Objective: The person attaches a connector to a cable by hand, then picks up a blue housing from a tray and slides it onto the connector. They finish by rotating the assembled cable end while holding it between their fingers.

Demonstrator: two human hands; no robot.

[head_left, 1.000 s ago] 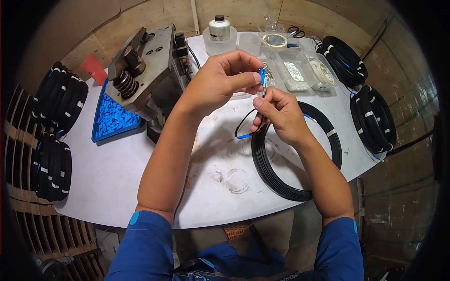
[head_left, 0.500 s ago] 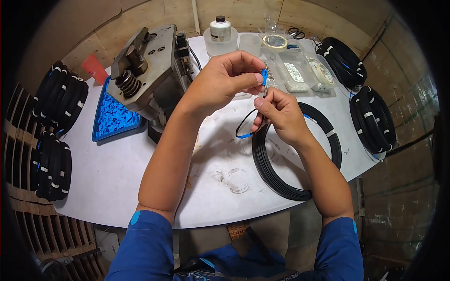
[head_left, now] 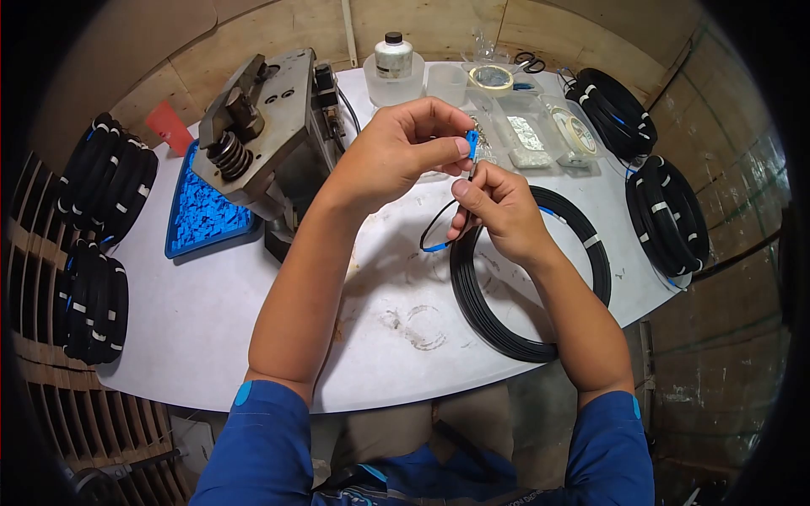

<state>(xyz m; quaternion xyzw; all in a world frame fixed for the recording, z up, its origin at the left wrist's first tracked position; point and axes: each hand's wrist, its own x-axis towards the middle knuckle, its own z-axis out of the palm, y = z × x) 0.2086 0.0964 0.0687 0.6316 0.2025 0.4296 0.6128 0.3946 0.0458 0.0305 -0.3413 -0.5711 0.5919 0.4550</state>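
Note:
Between the thumb and fingers of my left hand is a small blue plastic connector, above the middle of the table. Just below it, my right hand pinches the end of a thin black cable, close under the connector. Whether the cable end sits inside the connector is hidden by my fingers. A short loop of the cable with a blue band hangs left of my right hand. Beneath my right hand and forearm lies a coil of black cable, flat on the table.
A metal press stands left, beside a blue tray of small blue pieces. Behind are a bottle, clear containers, a tape roll and scissors. Black cable coils sit at both sides of the table.
Both hands keep their hold on the connector and cable, shifting very slightly left in view. The camera view has moved a little; otherwise the scene looks the same.

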